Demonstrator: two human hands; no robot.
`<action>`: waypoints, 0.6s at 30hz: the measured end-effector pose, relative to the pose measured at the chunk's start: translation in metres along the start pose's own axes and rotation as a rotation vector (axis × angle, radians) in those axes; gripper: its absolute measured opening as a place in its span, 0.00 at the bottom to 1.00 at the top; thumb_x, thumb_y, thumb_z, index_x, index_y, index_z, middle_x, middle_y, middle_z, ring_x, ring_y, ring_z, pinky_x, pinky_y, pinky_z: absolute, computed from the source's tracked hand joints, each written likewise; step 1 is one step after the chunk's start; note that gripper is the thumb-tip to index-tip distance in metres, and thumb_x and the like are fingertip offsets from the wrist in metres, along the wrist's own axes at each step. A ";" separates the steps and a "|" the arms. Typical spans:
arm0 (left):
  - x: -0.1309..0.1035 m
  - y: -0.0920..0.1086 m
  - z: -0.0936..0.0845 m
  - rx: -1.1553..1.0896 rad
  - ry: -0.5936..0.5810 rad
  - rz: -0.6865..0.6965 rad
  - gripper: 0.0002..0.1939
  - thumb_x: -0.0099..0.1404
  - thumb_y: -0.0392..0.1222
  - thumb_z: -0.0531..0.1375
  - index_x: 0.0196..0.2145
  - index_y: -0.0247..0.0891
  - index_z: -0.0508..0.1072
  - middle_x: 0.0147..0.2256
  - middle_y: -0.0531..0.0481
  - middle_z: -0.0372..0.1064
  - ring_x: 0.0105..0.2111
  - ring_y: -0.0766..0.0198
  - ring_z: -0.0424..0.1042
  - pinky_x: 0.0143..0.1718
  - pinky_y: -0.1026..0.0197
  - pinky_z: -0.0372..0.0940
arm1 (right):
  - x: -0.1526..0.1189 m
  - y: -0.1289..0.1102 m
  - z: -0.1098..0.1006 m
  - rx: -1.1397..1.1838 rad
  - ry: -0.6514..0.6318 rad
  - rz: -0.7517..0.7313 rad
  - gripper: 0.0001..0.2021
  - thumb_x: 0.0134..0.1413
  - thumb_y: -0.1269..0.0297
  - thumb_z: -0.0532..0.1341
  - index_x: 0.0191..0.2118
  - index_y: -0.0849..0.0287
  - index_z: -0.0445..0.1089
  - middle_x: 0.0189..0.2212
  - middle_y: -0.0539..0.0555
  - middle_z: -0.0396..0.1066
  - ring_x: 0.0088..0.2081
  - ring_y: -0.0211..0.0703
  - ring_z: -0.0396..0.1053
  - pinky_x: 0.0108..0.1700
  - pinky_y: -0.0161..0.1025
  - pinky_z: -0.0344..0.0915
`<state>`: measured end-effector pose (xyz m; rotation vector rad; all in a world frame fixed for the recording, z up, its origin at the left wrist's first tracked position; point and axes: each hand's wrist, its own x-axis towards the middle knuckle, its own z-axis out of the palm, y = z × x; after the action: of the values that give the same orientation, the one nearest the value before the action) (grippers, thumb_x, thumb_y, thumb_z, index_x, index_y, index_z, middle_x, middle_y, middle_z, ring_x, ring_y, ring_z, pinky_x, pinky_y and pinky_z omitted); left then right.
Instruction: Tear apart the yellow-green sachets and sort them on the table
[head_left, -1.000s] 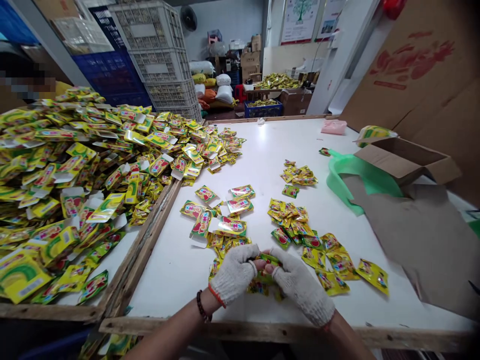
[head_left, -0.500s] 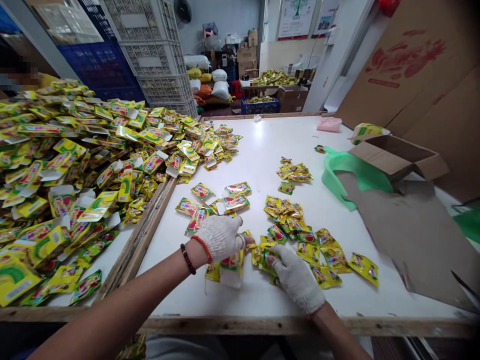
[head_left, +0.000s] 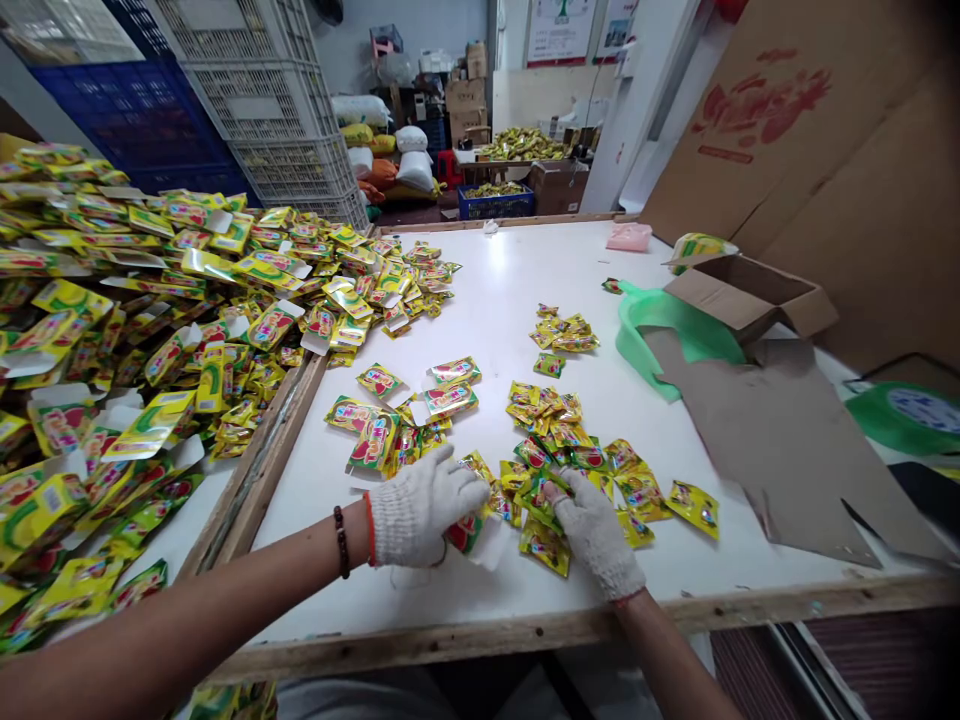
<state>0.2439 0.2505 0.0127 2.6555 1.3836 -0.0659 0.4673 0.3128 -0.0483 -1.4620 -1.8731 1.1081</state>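
1. L hand [head_left: 427,505], gloved, is spread over a small box [head_left: 463,533] w/ fingers reaching past its top; can't tell if it's gripped, contact's hidden.
2. Small box lies on the tabletop [head_left: 517,280] nr front edge, white flap out toward R. Prob. kept so its flap end faces the loose pkts [head_left: 536,400].
3. R hand [head_left: 564,490], also gloved, is closed w/ fingertips pinching a green pkt [head_left: 540,500] amid those pkts, just R of the box. Fingertip hold prob. suits thin, slippery film.
4. Loose pkts spread ahead & R of R hand, prob. for easy reach; printed boxes [head_left: 375,440] sit beyond L hand, some w/ white flaps showing.
5. Wooden rail [head_left: 259,490] runs btwn this work area & the big heap [head_left: 157,300] of boxes + pkts at L; prob. helps stop spillover.
6. Containers: brown carton [head_left: 716,290] at R is open, but its bottom isn't visible. Blue crate [head_left: 495,207] at back holds yellow stuff, prob. pkts. Stacked grey crates [head_left: 289,110]: contents unclear thru slats.
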 end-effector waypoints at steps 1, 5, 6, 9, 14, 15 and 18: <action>-0.003 0.002 -0.001 -0.059 0.021 -0.118 0.27 0.46 0.39 0.59 0.47 0.37 0.61 0.42 0.44 0.64 0.42 0.55 0.63 0.50 0.48 0.58 | -0.003 -0.002 -0.001 0.065 0.046 0.020 0.24 0.52 0.51 0.52 0.45 0.67 0.66 0.44 0.63 0.69 0.46 0.52 0.66 0.48 0.45 0.62; -0.010 0.018 0.015 -0.221 0.128 -0.434 0.33 0.47 0.42 0.57 0.53 0.38 0.56 0.46 0.44 0.61 0.44 0.55 0.63 0.45 0.54 0.62 | -0.017 -0.013 0.002 0.284 0.012 0.052 0.25 0.52 0.48 0.54 0.48 0.65 0.64 0.44 0.61 0.70 0.43 0.50 0.68 0.45 0.43 0.65; -0.011 0.023 0.020 -0.240 0.130 -0.470 0.33 0.48 0.42 0.57 0.53 0.38 0.56 0.46 0.44 0.61 0.44 0.55 0.63 0.45 0.54 0.62 | -0.019 -0.016 0.003 0.275 -0.039 0.027 0.24 0.52 0.49 0.54 0.47 0.64 0.66 0.42 0.60 0.70 0.41 0.49 0.69 0.43 0.43 0.66; -0.010 0.035 0.031 -0.234 0.120 -0.509 0.32 0.47 0.40 0.56 0.52 0.39 0.58 0.46 0.46 0.62 0.44 0.55 0.62 0.45 0.54 0.62 | -0.021 -0.023 0.007 0.157 -0.130 -0.064 0.18 0.52 0.55 0.56 0.43 0.63 0.69 0.41 0.58 0.71 0.41 0.47 0.69 0.44 0.41 0.65; -0.009 0.046 0.034 -0.152 0.145 -0.576 0.29 0.46 0.39 0.57 0.49 0.40 0.60 0.45 0.46 0.62 0.43 0.55 0.61 0.45 0.52 0.60 | -0.020 -0.037 0.003 -0.167 -0.253 -0.160 0.11 0.51 0.62 0.56 0.36 0.60 0.73 0.32 0.54 0.73 0.34 0.43 0.68 0.38 0.36 0.62; -0.009 0.047 0.035 -0.148 0.137 -0.586 0.29 0.46 0.39 0.57 0.49 0.40 0.61 0.44 0.46 0.62 0.43 0.55 0.60 0.46 0.52 0.60 | -0.019 -0.040 0.001 -0.215 -0.274 -0.174 0.10 0.50 0.64 0.56 0.34 0.59 0.74 0.30 0.53 0.73 0.33 0.41 0.67 0.36 0.35 0.61; -0.010 0.052 0.039 -0.159 0.097 -0.582 0.29 0.46 0.40 0.58 0.48 0.40 0.61 0.45 0.45 0.62 0.44 0.54 0.60 0.46 0.52 0.59 | -0.017 -0.048 -0.001 -0.256 -0.349 -0.193 0.09 0.49 0.65 0.57 0.32 0.58 0.74 0.29 0.51 0.72 0.32 0.40 0.67 0.35 0.33 0.60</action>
<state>0.2819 0.2077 -0.0193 2.0764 2.0504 0.1068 0.4477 0.2929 -0.0058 -1.2396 -2.4189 1.1175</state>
